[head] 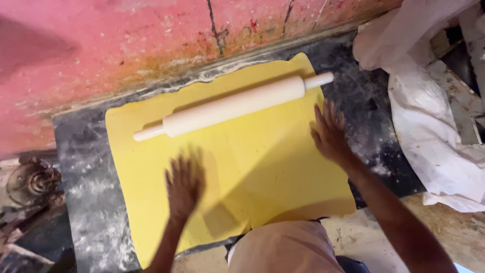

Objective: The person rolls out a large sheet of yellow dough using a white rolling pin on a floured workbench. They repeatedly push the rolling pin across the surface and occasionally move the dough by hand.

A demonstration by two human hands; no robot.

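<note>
A large yellow sheet of rolled dough [252, 156] lies flat on a dark stone slab [86, 192] dusted with flour. Across its far part rests a white rolling pin [232, 107], lying free with no hand on it. My left hand [184, 184] is spread flat over the near left part of the sheet, blurred by motion. My right hand [329, 134] is spread at the sheet's right edge, fingers apart, palm down. Neither hand holds anything.
A pink, stained wall [151, 40] runs behind the slab. Crumpled white sheeting [434, 126] lies at the right over a wooden frame. Rusty metal parts [30, 182] sit at the left. My knee in tan cloth [288, 247] is at the near edge.
</note>
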